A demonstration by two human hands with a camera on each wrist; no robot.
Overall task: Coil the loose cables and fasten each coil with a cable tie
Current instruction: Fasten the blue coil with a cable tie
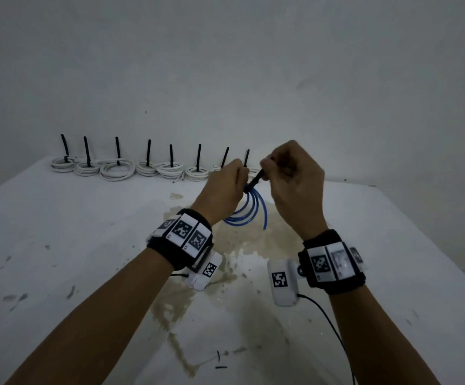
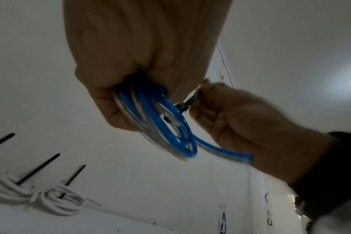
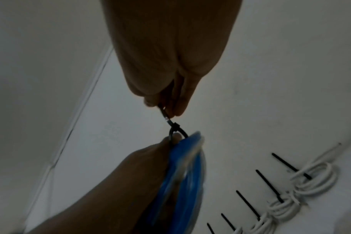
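A blue cable coil [image 1: 246,209] hangs above the white table [image 1: 73,232], gripped at its top by my left hand [image 1: 223,187]. A black cable tie [image 1: 256,179] is looped round the coil's top. My right hand [image 1: 289,176] pinches the tie's tail, just right of the left hand. In the left wrist view the blue coil [image 2: 156,120] fills my left hand [image 2: 130,88], and the tie [image 2: 187,103] runs to the right hand [image 2: 230,114]. In the right wrist view my right hand [image 3: 166,101] pinches the tie [image 3: 171,125] above the coil [image 3: 182,166].
Several white cable coils [image 1: 117,169], each bound with an upright black tie [image 1: 118,150], stand in a row along the table's far edge by the wall. A brown stain [image 1: 234,245] marks the table's middle. A black wire [image 1: 334,326] trails from my right wrist.
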